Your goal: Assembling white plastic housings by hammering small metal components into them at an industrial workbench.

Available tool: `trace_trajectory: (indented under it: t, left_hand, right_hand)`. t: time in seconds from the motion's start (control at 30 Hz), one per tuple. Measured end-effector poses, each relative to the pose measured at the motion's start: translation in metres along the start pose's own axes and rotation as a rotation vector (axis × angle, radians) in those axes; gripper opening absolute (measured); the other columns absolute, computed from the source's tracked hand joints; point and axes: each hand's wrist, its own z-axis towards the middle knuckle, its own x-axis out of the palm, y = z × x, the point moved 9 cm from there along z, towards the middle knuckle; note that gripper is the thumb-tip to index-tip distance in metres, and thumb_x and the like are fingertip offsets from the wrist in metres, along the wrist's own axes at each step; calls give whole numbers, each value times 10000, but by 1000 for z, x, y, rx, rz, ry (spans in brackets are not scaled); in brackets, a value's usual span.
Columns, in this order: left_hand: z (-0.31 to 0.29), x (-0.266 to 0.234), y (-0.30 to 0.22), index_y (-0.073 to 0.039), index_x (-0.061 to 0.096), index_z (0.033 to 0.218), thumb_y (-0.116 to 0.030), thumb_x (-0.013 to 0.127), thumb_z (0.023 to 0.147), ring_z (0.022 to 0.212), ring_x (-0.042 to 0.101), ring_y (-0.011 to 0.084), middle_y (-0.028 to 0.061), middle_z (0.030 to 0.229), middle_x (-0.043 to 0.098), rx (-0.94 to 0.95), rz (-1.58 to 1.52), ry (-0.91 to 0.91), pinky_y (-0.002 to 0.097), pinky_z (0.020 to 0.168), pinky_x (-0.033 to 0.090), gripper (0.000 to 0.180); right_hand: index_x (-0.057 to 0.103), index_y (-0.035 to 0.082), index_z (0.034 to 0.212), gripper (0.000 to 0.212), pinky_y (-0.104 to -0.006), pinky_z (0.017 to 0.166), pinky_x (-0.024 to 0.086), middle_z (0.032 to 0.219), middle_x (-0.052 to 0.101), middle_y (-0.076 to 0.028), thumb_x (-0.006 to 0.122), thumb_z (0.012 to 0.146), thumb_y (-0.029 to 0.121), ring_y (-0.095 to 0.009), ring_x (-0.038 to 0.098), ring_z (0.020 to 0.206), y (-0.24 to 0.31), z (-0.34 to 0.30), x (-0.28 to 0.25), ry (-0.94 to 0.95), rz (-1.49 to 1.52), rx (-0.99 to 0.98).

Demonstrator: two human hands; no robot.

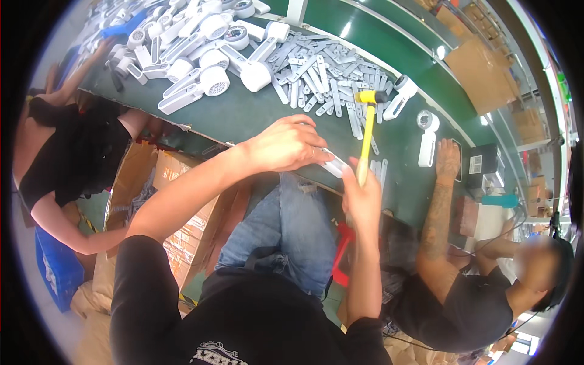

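Near the table's front edge, my left hand is closed on a white part, long and narrow with a grey strip along it. My right hand grips the handle of a yellow mallet with a yellow and black head, held upright. The right hand's fingers also meet the near end of the white part. Beyond both hands lies a pile of loose grey strips, each long and flat with rounded ends. My fingers partly cover the white part.
White handheld units with round grille heads are heaped at the far left; two more lie at the right. A co-worker's arm rests on the green table at right. Another person is at left, near a cardboard box.
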Motion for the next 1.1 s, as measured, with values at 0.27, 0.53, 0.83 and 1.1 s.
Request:
trace_trajectory:
  t: [0.27, 0.53, 0.83, 1.1]
  left_hand:
    - [-2, -8, 3, -210, 846, 1117, -192, 840, 873, 950, 735, 221, 14, 1015, 782, -34, -34, -44, 462, 1098, 538, 245]
    - [0, -4, 3, -199, 831, 1146, -235, 779, 938, 969, 731, 215, 15, 1024, 778, -47, -20, -6, 438, 1119, 500, 218]
    - [-2, 4, 6, -195, 808, 1198, -241, 832, 885, 1011, 736, 207, 12, 1037, 788, -57, -76, 3, 463, 1162, 474, 317]
    - [-4, 5, 25, -117, 439, 1575, -228, 865, 855, 1257, 687, 284, 61, 1113, 806, -349, -140, 103, 517, 1311, 289, 844]
  right_hand:
    - [361, 68, 1680, 551, -292, 618, 477, 775, 633, -51, 450, 1158, 221, -106, 529, 646, 9, -134, -52, 11, -254, -45]
    - [364, 102, 1673, 557, -446, 667, 533, 826, 676, -214, 464, 1136, 212, -352, 706, 702, 4, -147, -52, -22, -321, -100]
    - [394, 137, 1668, 554, -416, 676, 542, 825, 682, -203, 493, 1127, 206, -363, 720, 715, -6, -130, -40, 38, -565, -117]
    - [411, 131, 1652, 543, -476, 695, 554, 903, 702, -284, 513, 1122, 194, -467, 712, 768, 21, -112, -19, 101, -533, -108]
